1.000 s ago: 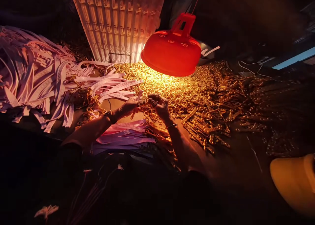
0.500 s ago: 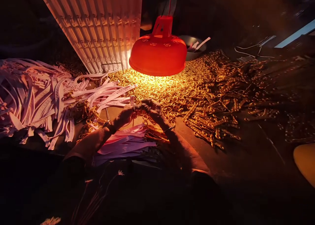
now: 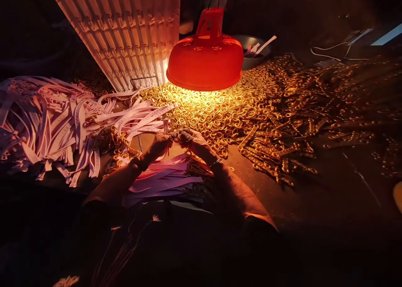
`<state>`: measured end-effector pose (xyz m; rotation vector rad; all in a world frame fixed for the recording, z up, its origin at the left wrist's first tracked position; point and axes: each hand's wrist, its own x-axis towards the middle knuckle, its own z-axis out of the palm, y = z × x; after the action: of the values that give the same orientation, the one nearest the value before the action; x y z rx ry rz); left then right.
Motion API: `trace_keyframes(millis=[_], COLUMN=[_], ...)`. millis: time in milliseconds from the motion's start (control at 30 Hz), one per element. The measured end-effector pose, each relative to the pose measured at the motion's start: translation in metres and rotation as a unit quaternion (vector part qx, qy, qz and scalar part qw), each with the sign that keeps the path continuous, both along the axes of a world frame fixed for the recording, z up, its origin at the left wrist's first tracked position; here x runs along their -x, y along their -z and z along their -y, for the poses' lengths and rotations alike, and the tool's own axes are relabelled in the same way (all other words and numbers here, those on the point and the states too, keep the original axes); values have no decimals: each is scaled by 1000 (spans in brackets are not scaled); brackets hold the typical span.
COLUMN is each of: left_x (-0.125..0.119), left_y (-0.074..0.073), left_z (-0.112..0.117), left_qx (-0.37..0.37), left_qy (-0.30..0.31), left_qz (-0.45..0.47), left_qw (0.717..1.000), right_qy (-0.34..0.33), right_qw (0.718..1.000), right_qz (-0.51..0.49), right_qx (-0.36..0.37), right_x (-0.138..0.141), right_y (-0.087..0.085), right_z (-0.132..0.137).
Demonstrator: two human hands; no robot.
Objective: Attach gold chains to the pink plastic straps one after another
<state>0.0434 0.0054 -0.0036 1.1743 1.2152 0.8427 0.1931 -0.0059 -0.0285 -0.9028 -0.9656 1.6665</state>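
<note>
My left hand (image 3: 160, 143) is closed, its fingertips pinched over the table; a short pale fabric strap (image 3: 166, 126) sticks up from them. Almost touching it, my right hand (image 3: 195, 141) has its fingers curled in a pinch. What lies between the fingertips is small and dark, too hidden to name. Just below both hands lies a bundle of pinkish-purple straps (image 3: 166, 179). Past the fingertips spreads a heap of loose gold-coloured rings (image 3: 207, 115).
A red lamp (image 3: 205, 65) hangs low over the rings. Pale straps (image 3: 63, 123) are piled at left, below an upright ribbed panel (image 3: 125, 35). Ring-studded strips (image 3: 270, 157) lie at right. Behind the lamp stands a bowl (image 3: 251, 62) with strap pieces; a white cord (image 3: 326, 51) lies beyond.
My right fingers have curled down from a raised arch. My left hand has shifted slightly left with the strap. The view has moved a little, too.
</note>
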Motion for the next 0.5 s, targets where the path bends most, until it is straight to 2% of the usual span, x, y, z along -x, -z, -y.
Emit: trace_keyframes(millis=[67,133,200,300,400,500], left_x=[4,9,13,17,17,16], left_y=[2,5,6,6,-1,-10], left_z=[2,4,6,9,11,11], left_qx=[19,47,65,64,46,-25], left_qy=[-21,-17,2,10,10,28], left_qz=[33,65,85,90,70,-3], left_qw=[999,997,994,994,996,999], right_qy=[5,0,-13,-33,-27,1], right_qw=[999,997,995,996,999,998], right_qz=[34,72,95,80,42,66], right_qx=[-25,-40,-39,-17,1,-15], right_x=[1,0,0,-1,0,-1], right_y=[-6,-11,-15,-15,-12,-11], right_z=[5,10,13,15,15,17])
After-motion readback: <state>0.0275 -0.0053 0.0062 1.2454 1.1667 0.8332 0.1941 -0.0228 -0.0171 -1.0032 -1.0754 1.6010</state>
